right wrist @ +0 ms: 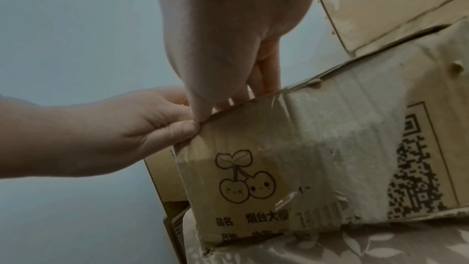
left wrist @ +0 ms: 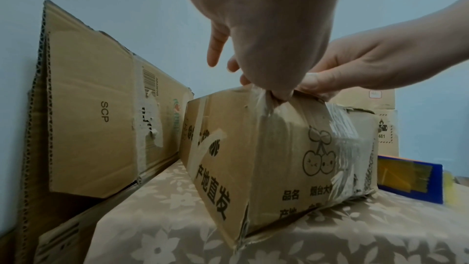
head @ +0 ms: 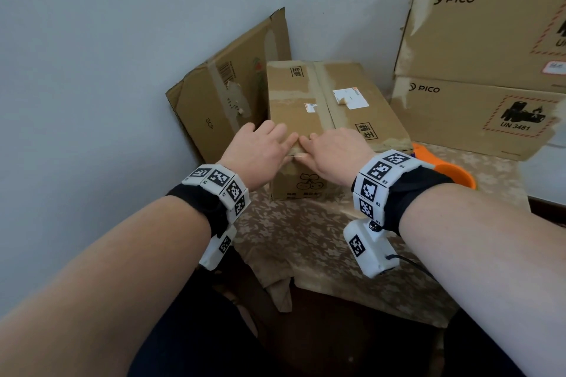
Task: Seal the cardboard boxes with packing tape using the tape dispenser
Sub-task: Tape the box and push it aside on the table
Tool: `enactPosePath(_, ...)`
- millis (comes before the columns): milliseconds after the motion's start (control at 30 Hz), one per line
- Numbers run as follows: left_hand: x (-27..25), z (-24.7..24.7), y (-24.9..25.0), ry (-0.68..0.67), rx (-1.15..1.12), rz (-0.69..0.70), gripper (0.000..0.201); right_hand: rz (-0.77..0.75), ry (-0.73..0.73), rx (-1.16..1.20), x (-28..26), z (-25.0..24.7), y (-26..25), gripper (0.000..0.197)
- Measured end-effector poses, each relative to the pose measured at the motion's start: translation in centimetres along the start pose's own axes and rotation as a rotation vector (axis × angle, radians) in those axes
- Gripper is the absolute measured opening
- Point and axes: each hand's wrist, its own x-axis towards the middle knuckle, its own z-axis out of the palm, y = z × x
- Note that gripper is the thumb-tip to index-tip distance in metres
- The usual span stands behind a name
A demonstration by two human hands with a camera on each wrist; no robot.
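Head view: left hand (head: pixel 260 147) & right hand (head: pixel 333 150) are lying spread on the near top edge of the cardboard box (head: pixel 321 101) on the table (head: pixel 306 239), fingertips meeting at the seam. Wrist views: both thumbs are pressing clear tape (left wrist: pixel 269 107) over the edge, so I judge the step is smoothing; next is probably taking the orange tape dispenser (head: pixel 450 174), lying just right of the box.

Tight on the left: a flattened carton (head: pixel 226 92) leans on the wall just beside the cherry box (head: pixel 321 107). On the right, 2 stacked PICO boxes (head: pixel 477 70) wall things off, with an orange tape dispenser (head: pixel 444 168) in the gap. Open tablecloth (head: pixel 300 232) lies in front.
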Motion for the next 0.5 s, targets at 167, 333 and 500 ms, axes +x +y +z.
enactPosePath(167,-0.3,0.5,0.1,0.068,-0.028,-0.004,0.045,-0.012,0.007,-0.023,0.1,0.2,0.2,0.054)
enactPosePath(333,-0.5,-0.2,-0.4,0.039,-0.015,-0.025,0.049,-0.062,0.022,0.038,0.0,0.5,1.0,0.048)
enactPosePath(500,-0.6,-0.5,-1.8,-0.065,-0.048,0.024,0.053,-0.043,-0.022,0.244,-0.2,0.2,1.9,0.069)
